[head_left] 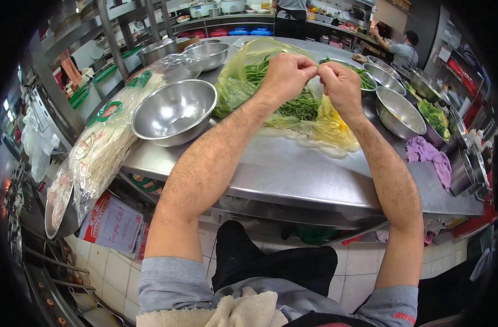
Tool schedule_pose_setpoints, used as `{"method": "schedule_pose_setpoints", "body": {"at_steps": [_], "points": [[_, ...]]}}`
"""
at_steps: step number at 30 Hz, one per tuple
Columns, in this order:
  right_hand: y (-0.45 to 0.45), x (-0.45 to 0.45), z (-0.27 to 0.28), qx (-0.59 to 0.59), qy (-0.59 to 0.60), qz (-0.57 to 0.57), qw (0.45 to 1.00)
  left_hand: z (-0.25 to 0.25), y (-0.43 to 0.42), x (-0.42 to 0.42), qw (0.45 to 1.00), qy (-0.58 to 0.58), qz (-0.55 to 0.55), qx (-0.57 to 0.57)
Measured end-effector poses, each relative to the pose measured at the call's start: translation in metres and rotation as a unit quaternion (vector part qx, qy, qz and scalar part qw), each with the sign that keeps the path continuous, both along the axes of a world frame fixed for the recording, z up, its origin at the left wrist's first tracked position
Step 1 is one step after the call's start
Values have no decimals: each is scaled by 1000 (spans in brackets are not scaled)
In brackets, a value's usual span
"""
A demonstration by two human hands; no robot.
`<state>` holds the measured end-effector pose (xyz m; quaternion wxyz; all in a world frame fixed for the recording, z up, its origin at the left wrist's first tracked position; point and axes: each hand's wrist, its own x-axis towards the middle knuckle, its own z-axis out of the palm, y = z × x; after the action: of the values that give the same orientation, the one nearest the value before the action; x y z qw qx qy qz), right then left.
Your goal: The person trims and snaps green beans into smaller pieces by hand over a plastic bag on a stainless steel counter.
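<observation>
My left hand (pixel 286 76) and my right hand (pixel 341 88) are both pinched closed, their fingertips meeting at chest height. Whatever sits between the fingertips is too small to make out. Below and behind them lies an opened yellowish plastic bag (pixel 228 90) full of long green beans (pixel 299 110). A metal bowl (pixel 373 83) partly hidden behind my right hand holds more green pieces (pixel 364 77). Left of the bag stands a wide steel bowl (pixel 175 111) with only a little wet shine at its bottom.
The steel table (pixel 292 173) spans the front. Large clear bags of pale noodles (pixel 104 136) lie along its left edge. Several metal bowls (pixel 400 111), leafy greens (pixel 435 117) and a purple cloth (pixel 430 155) stand at right. Two people (pixel 404 52) work in the background.
</observation>
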<state>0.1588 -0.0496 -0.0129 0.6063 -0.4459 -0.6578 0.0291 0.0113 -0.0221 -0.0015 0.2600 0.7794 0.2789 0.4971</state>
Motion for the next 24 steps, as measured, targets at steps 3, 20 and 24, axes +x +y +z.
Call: {"method": "schedule_pose_setpoints", "body": {"at_steps": [3,20,24], "points": [[-2,6,-2,148,-172,-54,972,0,2,-2,999,41,17,31],[-6,4,2,180,-183,-67,964,-1,4,4,976,-118,-90,-163],[-2,5,1,210,-214,-81,951,-2,6,6,985,-94,-66,-130]]}}
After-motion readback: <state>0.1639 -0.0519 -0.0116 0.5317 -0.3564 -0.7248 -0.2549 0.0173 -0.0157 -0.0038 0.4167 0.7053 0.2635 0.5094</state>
